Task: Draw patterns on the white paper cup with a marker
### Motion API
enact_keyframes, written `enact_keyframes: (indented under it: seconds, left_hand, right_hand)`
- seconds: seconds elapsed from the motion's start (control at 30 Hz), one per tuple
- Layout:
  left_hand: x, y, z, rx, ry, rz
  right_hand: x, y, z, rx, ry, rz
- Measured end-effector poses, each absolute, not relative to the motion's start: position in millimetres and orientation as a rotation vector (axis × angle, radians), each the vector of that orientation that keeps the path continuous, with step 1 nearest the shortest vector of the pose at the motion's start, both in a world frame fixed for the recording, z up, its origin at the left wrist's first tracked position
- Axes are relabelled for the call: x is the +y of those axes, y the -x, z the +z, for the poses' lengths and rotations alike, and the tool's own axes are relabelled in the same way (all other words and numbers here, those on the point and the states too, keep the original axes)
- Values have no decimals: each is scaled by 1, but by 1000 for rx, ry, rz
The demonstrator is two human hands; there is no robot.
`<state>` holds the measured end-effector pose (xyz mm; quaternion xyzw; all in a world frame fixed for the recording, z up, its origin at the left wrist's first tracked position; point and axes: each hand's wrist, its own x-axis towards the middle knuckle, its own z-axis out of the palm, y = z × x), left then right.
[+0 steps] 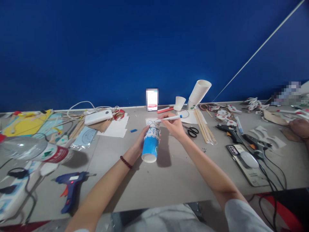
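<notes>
My left hand (144, 136) is wrapped round the side of a paper cup (150, 146), coloured solid blue on its lower part with blue scalloped line patterns above. The cup is tilted, and a white cup end shows at its far end. In my right hand (173, 125) is a white marker (172, 118) with a blue end, pinched between the fingers, its tip at the patterned part of the cup. A small blue marker cap (133, 130) lies on the table left of the cup. Part of my left fingers is hidden behind the cup.
A lit phone (152, 100) leans against the blue wall. A leaning stack of paper cups (200, 91), black scissors (192, 131) and wooden sticks (204, 127) lie to the right. Glue guns (72, 187) with cords and a plastic bottle (36, 150) lie nearer. Another person's hand (299, 128) is far right.
</notes>
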<state>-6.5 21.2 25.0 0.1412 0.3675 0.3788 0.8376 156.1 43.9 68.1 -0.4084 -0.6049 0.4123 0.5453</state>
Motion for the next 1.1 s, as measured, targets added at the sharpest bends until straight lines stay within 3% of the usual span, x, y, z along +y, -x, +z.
enact_keyframes:
  seconds: [1.1]
  left_hand:
    - [20,3,28,822,-273,815]
  right_hand:
    - [41,-154,72,-1485,1076,932]
